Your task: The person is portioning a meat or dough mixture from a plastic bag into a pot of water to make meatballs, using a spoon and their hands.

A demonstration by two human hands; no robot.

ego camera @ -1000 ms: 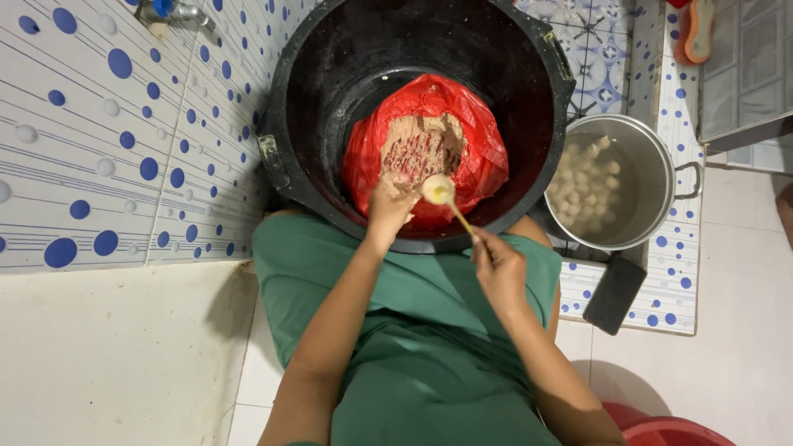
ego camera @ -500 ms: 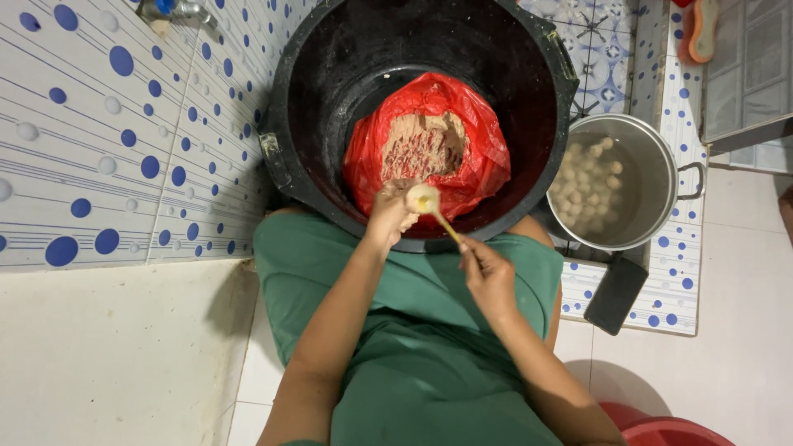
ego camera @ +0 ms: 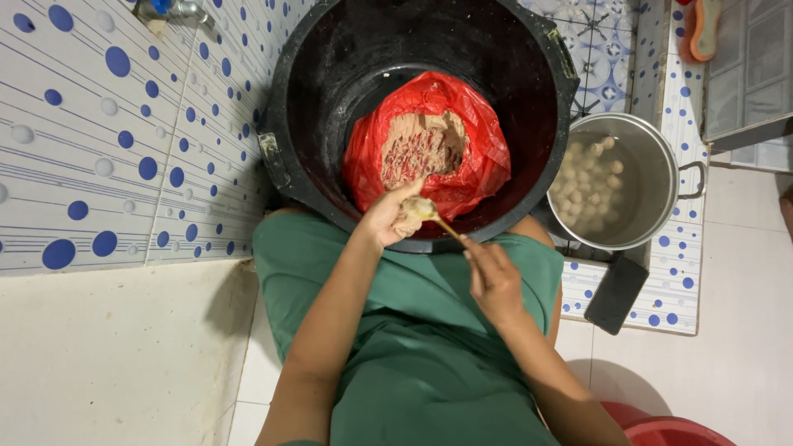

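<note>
Left hand (ego camera: pixel 390 216) at frame centre, fingers curled round pale lump of paste, over near rim of big black tub (ego camera: pixel 330 58). Right hand (ego camera: pixel 493 277) just lower right of it, pinching spoon (ego camera: pixel 429 213); spoon bowl touching lump at left fingertips. Red plastic bag (ego camera: pixel 479 144) inside tub, open, holding pinkish-brown minced paste (ego camera: pixel 421 144). Right of tub: steel pot (ego camera: pixel 661 177) of water with pale balls (ego camera: pixel 591 186). Green garment (ego camera: pixel 413 330) across lower centre. Blue-dotted tile wall (ego camera: pixel 124 140) upper left.

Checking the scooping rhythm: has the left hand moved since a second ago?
Yes. The left hand has drawn back from the paste in the red bag toward the near rim of the black tub.
</note>
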